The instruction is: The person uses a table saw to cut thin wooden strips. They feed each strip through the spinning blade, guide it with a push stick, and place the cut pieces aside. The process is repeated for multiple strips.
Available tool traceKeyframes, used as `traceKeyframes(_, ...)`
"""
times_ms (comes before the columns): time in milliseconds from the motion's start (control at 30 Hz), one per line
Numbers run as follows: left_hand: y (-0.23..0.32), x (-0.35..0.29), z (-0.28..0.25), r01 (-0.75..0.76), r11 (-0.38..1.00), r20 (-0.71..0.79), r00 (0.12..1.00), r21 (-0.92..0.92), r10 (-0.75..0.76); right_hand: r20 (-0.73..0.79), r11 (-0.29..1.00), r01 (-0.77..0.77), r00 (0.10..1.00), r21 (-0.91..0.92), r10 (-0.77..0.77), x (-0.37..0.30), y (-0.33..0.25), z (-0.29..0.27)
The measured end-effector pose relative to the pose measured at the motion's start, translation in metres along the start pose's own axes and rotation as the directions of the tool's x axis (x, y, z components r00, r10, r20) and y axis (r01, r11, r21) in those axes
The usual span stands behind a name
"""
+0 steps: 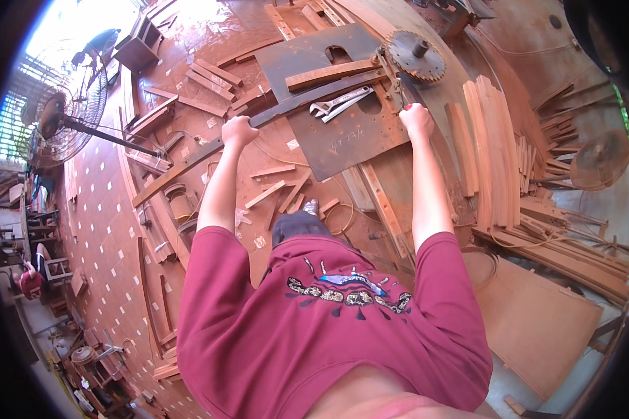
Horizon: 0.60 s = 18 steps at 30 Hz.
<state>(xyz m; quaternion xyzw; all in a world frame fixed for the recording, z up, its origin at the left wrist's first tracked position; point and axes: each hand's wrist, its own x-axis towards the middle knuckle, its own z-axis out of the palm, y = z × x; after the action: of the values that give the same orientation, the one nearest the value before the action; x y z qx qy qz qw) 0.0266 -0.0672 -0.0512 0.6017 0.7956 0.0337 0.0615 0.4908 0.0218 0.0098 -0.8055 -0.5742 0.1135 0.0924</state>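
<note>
Ahead of me lies a dark metal plate [328, 143] with cut-out openings. A long dark bar [314, 96] crosses it at a slant, and a brown wooden length [178, 173] runs on from it to the lower left. My left hand [240, 130] is closed round the bar where these two lengths meet. At the plate's right edge, my right hand [416, 120] is closed beside a rusty metal fitting [397, 82]; what its fingers grip is hidden. Between my hands, an adjustable wrench [339, 103] rests on the plate. A wooden strip [332, 72] lies beyond the bar.
A toothed circular saw blade [414, 56] sits just beyond my right hand. Long boards [493, 150] lean at the right, and wood offcuts [265, 195] litter the dusty tiled floor. A pedestal fan [52, 115] stands at the left. A cable [346, 216] loops near my foot.
</note>
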Motion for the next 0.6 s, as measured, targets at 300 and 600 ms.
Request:
traceKeyframes(300, 0.016, -0.063, 0.017, -0.04, 0.999, -0.018, 0.999, -0.013, 0.04, -0.012, 0.999, -0.044, 0.999, -0.018, 0.044, -0.039, 0.046, -0.004)
traceKeyframes(600, 0.033, -0.15, 0.043, -0.109, 0.994, -0.039, 0.993, 0.029, 0.11, -0.007, 0.998, -0.038, 0.999, -0.056, 0.037, -0.089, 0.113, 0.004)
